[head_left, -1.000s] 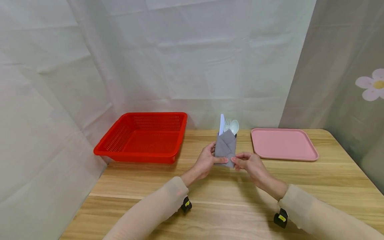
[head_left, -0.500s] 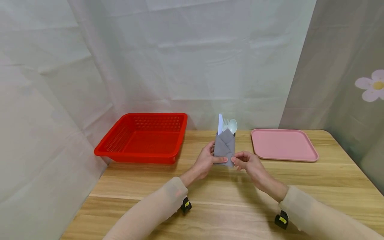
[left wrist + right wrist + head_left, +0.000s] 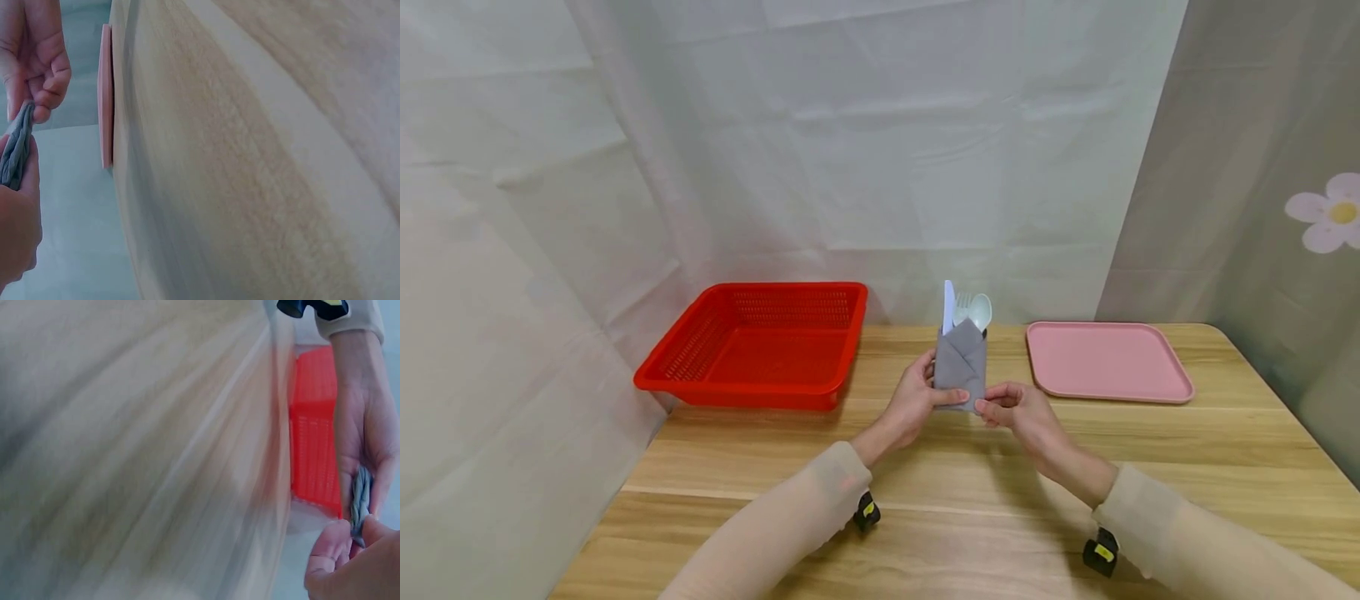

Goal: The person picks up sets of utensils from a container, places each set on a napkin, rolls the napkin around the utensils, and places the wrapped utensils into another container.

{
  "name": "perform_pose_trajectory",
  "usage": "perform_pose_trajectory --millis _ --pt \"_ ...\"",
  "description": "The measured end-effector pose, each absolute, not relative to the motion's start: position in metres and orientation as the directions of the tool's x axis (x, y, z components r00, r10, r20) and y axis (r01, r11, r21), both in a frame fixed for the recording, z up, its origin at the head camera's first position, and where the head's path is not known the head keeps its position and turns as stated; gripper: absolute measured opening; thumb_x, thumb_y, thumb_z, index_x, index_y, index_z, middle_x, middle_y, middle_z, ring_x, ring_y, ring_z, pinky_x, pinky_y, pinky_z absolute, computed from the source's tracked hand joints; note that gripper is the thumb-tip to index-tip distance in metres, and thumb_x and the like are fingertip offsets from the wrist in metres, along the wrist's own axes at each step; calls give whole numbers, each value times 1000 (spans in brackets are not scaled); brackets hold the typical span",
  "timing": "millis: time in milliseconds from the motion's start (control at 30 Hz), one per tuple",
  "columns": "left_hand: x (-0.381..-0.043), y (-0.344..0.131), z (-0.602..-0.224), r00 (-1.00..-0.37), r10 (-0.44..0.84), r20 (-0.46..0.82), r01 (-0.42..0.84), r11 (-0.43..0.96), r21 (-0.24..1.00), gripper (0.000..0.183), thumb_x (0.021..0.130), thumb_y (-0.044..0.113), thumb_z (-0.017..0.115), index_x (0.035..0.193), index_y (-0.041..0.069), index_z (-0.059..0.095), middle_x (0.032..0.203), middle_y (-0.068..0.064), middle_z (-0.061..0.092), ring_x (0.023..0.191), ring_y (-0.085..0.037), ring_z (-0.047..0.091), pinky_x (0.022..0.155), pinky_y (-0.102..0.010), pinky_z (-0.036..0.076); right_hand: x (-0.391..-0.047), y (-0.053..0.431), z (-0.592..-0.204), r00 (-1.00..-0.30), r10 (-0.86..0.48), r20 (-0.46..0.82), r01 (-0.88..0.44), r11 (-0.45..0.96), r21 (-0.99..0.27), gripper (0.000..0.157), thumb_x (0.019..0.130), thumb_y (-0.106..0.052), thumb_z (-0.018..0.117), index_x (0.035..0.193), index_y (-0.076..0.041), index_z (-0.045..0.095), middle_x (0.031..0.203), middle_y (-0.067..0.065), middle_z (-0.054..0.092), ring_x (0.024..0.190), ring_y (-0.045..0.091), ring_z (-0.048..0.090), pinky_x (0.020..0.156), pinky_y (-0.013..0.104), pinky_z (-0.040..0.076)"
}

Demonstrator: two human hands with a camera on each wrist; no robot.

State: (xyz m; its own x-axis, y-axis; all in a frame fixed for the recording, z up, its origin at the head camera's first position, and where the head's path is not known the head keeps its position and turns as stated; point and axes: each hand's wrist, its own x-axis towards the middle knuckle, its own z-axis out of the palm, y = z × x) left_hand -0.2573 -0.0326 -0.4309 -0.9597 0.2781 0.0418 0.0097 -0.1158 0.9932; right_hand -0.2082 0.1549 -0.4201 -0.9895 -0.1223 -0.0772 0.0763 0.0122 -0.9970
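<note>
A grey folded cloth napkin (image 3: pixel 959 367) is held upright above the table as a pocket. From its top stick out a white knife (image 3: pixel 949 305), a pale fork (image 3: pixel 962 307) and a pale spoon (image 3: pixel 981 312); their lower parts are hidden in the cloth. My left hand (image 3: pixel 916 402) grips the napkin at its lower left, thumb across the front. At the lower right corner my right hand (image 3: pixel 1021 413) pinches the cloth between thumb and fingers. Both wrist views show the napkin's folded bottom edge (image 3: pixel 17 147) between the hands.
A red plastic basket (image 3: pixel 745 388) with perforated sides stands at the back left of the wooden table (image 3: pixel 925 533). To the right lies a pink tray (image 3: pixel 1111 360). A pale curtain (image 3: pixel 925 150) hangs behind the table.
The napkin with its cutlery has shifted slightly left and a little upward. Both hands keep their hold on it, the right hand still at the lower right corner.
</note>
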Motion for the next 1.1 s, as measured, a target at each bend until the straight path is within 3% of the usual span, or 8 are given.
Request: perform_pose_trajectory --millis 300,500,633,867,1100 --pt "-258 -32 -427 -952 301 50 11 -130 991 75 84 -13 77 151 2 47 135 -20 63 112 -26 65 94 -36 57 -208 155 -422 -990 -122 -72 79 -52 -996 10 96 8 65 104 13 61 78 4 73 70 13 69 66 27 58" --pt "-257 -35 -428 -957 289 30 -9 -134 991 78 83 -14 77 152 3 45 132 -21 64 108 -25 66 90 -34 57 -209 157 -415 -977 -207 -57 44 70 -997 19 99 0 66 111 13 59 86 4 69 79 17 66 73 30 57" --pt "-256 -35 -430 -958 285 1 -35 -124 992 77 82 -15 77 150 4 44 132 -23 64 109 -27 66 90 -35 58 -211 155 -411 -984 -168 -56 31 149 -988 24 101 -9 67 114 11 61 87 4 64 80 18 61 74 33 57" --pt "-255 -35 -430 -955 297 -23 -62 -120 991 72 84 -13 77 145 4 43 134 -21 63 111 -28 66 92 -37 58 -212 153 -410 -990 -115 -87 75 100 -992 22 102 -9 68 110 10 62 81 4 63 74 17 62 77 36 58" --pt "-256 -39 -430 -928 372 -22 -98 -186 978 66 93 -7 70 150 7 40 140 -21 57 117 -27 63 99 -38 56 -216 154 -407 -988 -131 -81 77 35 -996 19 103 -9 66 109 9 62 78 2 62 71 17 62 76 33 56"
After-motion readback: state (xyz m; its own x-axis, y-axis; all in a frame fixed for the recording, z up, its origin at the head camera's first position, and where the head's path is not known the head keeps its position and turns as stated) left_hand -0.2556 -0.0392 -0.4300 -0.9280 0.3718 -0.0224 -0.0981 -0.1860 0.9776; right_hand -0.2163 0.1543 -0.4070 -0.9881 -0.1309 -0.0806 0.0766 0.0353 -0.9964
